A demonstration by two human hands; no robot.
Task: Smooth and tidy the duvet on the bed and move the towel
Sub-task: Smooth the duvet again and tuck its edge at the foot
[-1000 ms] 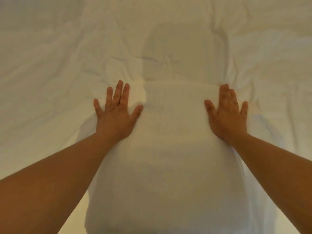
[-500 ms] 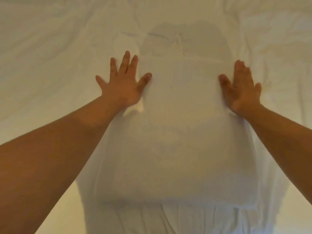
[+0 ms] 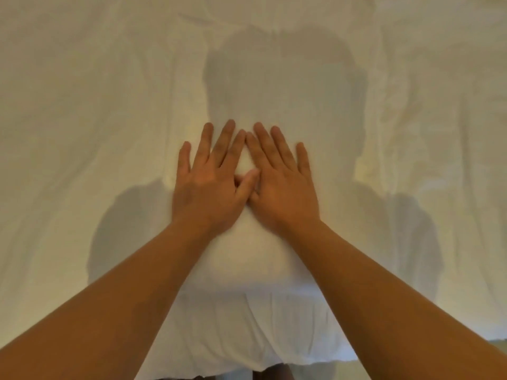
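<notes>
I see the left hand (image 3: 204,185) and right hand (image 3: 282,185) flat, fingers spread, on the white towel (image 3: 255,259). Index fingertips touch at 12 o'clock; the wrinkled duvet (image 3: 82,105) surrounds them.

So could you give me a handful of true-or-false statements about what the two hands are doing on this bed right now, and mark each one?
1. Both hands lie flat with fingers straight. True: the left hand and the right hand press palms down.
2. The hands are far apart, one at each side of the towel. False: they sit side by side, thumbs overlapping.
3. The hands rest on a folded white towel. True.
4. The right hand grips a bunch of fabric. False: its fingers are straight and hold nothing.
5. The duvet around the towel is perfectly smooth. False: creases run across it.
</notes>
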